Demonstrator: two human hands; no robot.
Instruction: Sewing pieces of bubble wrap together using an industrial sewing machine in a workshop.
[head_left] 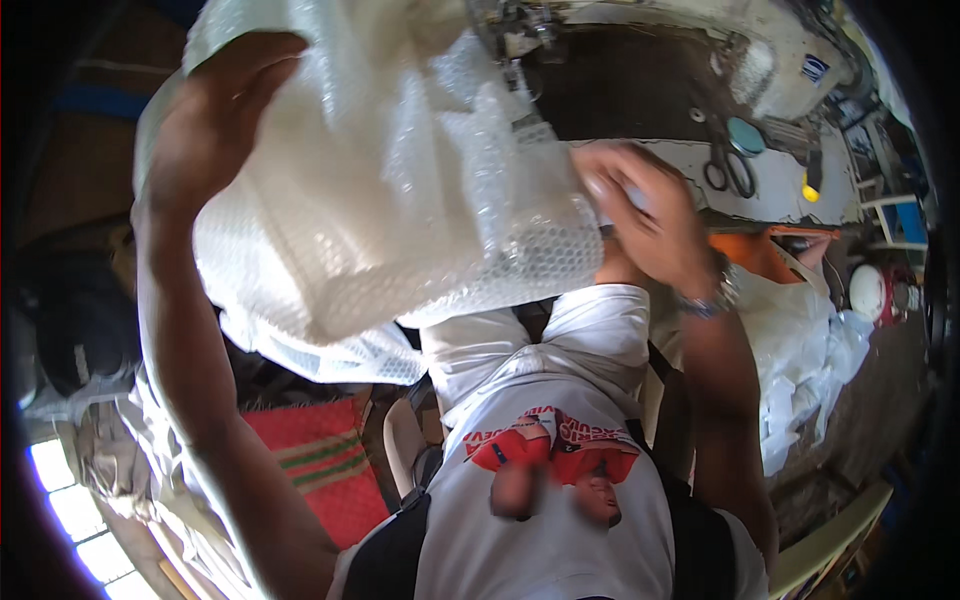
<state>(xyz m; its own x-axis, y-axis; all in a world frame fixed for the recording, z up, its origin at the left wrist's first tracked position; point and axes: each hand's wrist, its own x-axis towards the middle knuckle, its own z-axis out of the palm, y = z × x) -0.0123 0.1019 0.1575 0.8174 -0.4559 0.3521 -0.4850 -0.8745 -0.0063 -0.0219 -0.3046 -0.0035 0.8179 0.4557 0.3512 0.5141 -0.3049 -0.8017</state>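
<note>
Right in front of me, the bubble wrap [480, 240] spreads over my lap and out to the left, its far part bunched up toward the top of the view. It seems only partway handled, I judge: the sheet is opened out and doubled over in places, a second layer showing beneath its near edge, but the folds hang loose and I see no fastened or evened-off edge, so the tidying looks undone. My right hand [645, 210] is at the wrap's right edge, fingers bent, thumb a little apart; blur keeps me from telling whether they pinch the film. My left hand [225, 110] is raised at the left side, fingers curved, and I cannot tell if it grips anything. Farther right, on the white worktop [660, 160], the scissors [728, 175] lie apart from both hands, near a teal disc [745, 136] and a yellow-ended tool [812, 178].
</note>
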